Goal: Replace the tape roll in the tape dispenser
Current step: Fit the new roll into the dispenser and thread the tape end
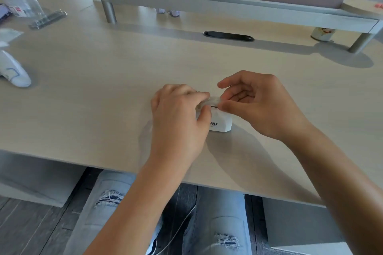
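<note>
A small white tape dispenser [221, 123] with black lettering stands on the light wooden desk [103, 89], near its front edge. My left hand [178, 118] covers the dispenser's left half and grips it. My right hand [257, 103] pinches a short strip of clear tape [213, 100] between thumb and forefinger, just above the dispenser's top. The tape roll itself is hidden under my left hand.
A white object [14, 72] lies at the desk's left edge. A clear acrylic stand [31, 6] sits at the far left. A raised shelf [228, 0] on metal legs spans the back, with a black cable slot [228, 36] and a small jar [322, 34] below it.
</note>
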### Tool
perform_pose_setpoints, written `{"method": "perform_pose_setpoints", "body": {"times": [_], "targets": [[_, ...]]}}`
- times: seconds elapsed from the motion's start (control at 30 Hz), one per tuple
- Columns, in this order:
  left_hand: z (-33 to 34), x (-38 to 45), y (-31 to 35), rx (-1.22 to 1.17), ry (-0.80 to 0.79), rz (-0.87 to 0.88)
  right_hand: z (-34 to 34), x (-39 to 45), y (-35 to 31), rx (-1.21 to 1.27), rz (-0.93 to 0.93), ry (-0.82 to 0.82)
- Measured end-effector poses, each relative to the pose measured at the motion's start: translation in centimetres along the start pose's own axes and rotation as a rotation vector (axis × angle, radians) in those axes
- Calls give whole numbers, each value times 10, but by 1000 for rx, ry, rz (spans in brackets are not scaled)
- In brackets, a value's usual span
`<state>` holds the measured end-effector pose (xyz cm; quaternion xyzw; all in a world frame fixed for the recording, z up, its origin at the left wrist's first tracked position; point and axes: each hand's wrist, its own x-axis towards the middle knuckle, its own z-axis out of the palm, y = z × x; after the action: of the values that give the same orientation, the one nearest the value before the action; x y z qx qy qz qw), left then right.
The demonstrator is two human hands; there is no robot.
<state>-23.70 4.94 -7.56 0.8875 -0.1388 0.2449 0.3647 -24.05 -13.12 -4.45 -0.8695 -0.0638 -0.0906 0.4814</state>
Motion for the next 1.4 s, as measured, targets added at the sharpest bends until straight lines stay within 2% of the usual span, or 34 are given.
{"method": "perform_pose_setpoints", "body": {"times": [0.3,0.6,0.77,1.0,1.4], "targets": [[-2,5,15,-13,40,-46,-1,4,9,43,-57,-17],[-5,15,36,12,15,-216,-3,6,13,56,-76,-35],[-6,16,42,60,5,-232,-1,5,13,33,-97,-23],[-11,24,35,72,-4,-229,2,2,8,-123,-139,27],[-29,25,-8,-146,17,-388,22,5,-14,-357,-148,47]]}}
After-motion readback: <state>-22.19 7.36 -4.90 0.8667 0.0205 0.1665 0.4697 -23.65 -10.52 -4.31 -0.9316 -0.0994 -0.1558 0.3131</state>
